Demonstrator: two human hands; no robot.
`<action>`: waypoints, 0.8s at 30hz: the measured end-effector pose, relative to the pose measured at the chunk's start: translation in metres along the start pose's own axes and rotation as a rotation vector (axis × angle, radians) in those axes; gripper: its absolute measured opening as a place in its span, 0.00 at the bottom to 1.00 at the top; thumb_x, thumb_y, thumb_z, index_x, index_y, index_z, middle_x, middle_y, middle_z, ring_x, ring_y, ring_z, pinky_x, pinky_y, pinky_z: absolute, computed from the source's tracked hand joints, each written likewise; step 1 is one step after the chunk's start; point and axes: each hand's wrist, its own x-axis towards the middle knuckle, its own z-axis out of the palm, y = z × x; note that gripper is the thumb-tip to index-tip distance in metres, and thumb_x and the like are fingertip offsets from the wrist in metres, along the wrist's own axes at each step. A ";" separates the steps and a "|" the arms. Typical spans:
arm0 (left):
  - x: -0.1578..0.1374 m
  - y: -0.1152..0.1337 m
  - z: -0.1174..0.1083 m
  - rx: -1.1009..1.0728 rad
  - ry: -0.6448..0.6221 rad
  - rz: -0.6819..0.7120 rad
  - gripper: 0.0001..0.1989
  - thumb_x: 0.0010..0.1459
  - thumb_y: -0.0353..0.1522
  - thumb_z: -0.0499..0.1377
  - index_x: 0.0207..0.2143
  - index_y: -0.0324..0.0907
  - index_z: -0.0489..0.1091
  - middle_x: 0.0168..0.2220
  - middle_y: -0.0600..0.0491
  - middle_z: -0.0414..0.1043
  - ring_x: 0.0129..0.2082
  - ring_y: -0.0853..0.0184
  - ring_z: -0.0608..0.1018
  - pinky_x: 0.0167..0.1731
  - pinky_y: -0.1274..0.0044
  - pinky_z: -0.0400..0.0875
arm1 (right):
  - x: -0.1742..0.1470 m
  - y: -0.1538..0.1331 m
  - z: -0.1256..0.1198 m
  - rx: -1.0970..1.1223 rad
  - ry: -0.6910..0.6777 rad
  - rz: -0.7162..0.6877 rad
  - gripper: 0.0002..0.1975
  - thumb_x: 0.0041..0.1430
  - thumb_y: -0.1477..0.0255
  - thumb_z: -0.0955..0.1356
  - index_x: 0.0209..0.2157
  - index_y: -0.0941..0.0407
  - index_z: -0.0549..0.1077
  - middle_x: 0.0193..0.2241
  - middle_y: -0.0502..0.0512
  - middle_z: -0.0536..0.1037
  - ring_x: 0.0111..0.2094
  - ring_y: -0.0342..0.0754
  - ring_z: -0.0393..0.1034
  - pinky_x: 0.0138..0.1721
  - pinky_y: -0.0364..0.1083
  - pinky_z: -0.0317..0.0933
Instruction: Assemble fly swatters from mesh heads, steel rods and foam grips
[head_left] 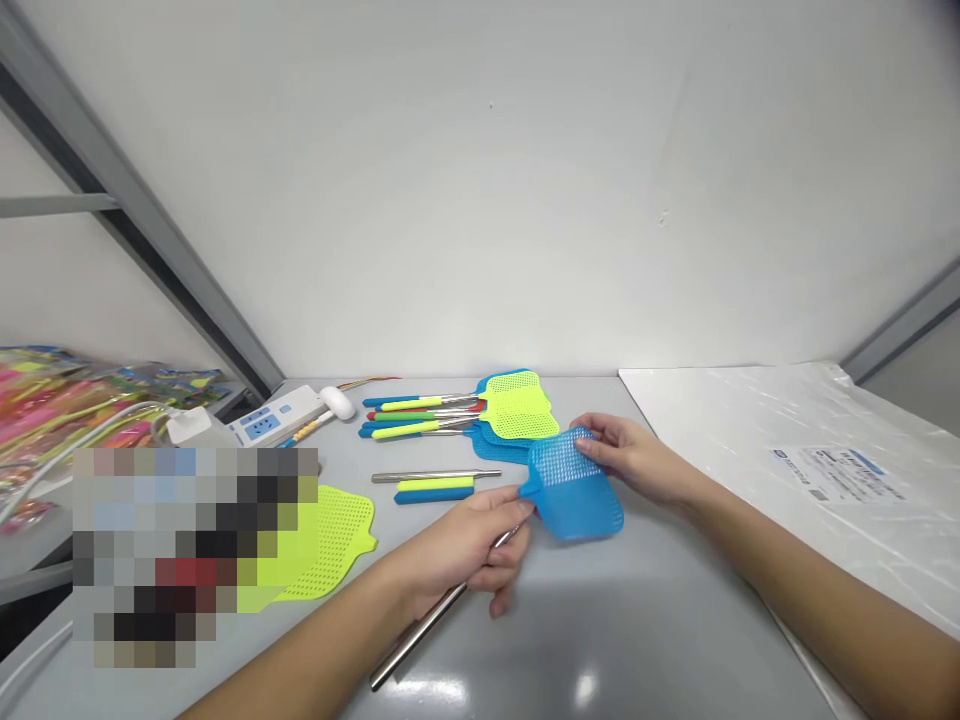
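My left hand (484,545) is closed round a shiny metal rod (427,630) that slants down to the lower left. Its thumb and finger also pinch the neck of a blue perforated fly swatter head (574,490). Whether rod and neck are joined is hidden by the fingers. With thumb and fingers, my right hand (611,450) grips the head's upper right edge. Behind it lie several fly swatters (517,405) with yellow-green and blue heads. Left of them, a loose metal rod (435,476) lies beside a yellow grip (435,485) and a blue grip (435,495).
Yellow-green swatter heads (334,545) lie at the left, partly under a pixelated patch. A white power strip (277,415) with a cable stands behind them. Colourful packaged items (90,410) fill the far left. White sheeting (750,440) with a label covers the right side.
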 end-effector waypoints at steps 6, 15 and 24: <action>-0.014 0.016 0.002 -0.034 -0.022 0.037 0.12 0.65 0.41 0.51 0.38 0.43 0.67 0.17 0.65 0.48 0.11 0.79 0.48 0.12 0.83 0.64 | 0.003 0.007 -0.019 0.179 0.118 0.045 0.18 0.56 0.58 0.70 0.39 0.56 0.69 0.32 0.51 0.71 0.31 0.44 0.66 0.33 0.44 0.61; -0.016 0.016 0.007 0.109 0.202 0.159 0.15 0.60 0.47 0.54 0.36 0.46 0.63 0.20 0.64 0.49 0.13 0.77 0.51 0.09 0.85 0.57 | -0.008 -0.011 0.001 -0.279 0.149 -0.024 0.20 0.56 0.55 0.68 0.44 0.53 0.71 0.26 0.48 0.69 0.28 0.44 0.65 0.28 0.43 0.59; -0.041 0.009 0.021 0.272 0.261 0.373 0.11 0.54 0.39 0.60 0.29 0.43 0.62 0.23 0.60 0.57 0.16 0.73 0.66 0.10 0.82 0.65 | -0.011 -0.062 0.048 -0.859 0.137 -0.387 0.20 0.60 0.57 0.66 0.50 0.51 0.70 0.38 0.55 0.75 0.38 0.52 0.69 0.34 0.49 0.65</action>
